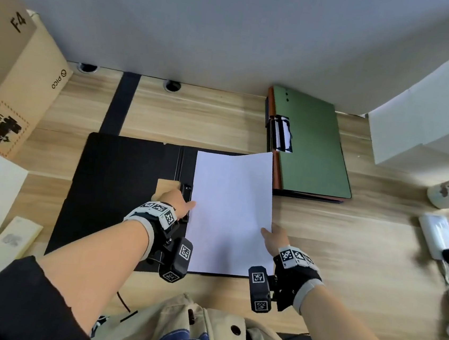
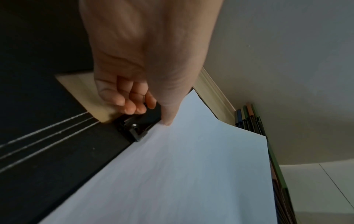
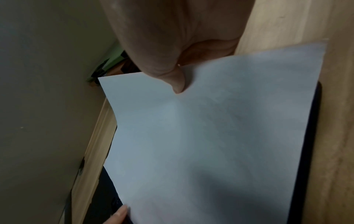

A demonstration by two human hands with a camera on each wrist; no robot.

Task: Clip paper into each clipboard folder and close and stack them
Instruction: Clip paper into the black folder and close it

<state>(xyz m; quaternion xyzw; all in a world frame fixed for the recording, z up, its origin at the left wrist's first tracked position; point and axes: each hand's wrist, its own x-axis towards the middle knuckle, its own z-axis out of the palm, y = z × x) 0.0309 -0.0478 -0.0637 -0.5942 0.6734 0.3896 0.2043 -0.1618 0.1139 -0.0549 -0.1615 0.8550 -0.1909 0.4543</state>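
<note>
Gripping: left hand [image 1: 177, 201] curls over the small black metal clip [image 2: 138, 124], thumb on the sheet; right hand [image 1: 274, 237] pinches the white paper sheet [image 1: 230, 212] over the open black clipboard folder [image 1: 122, 186]. Risk: sheet's bowed far corner, clamped skewed if the clip releases early.

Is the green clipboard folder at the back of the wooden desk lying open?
No: in the head view the green clipboard folder lies shut on top of the stack, beyond the open black folder.
</note>
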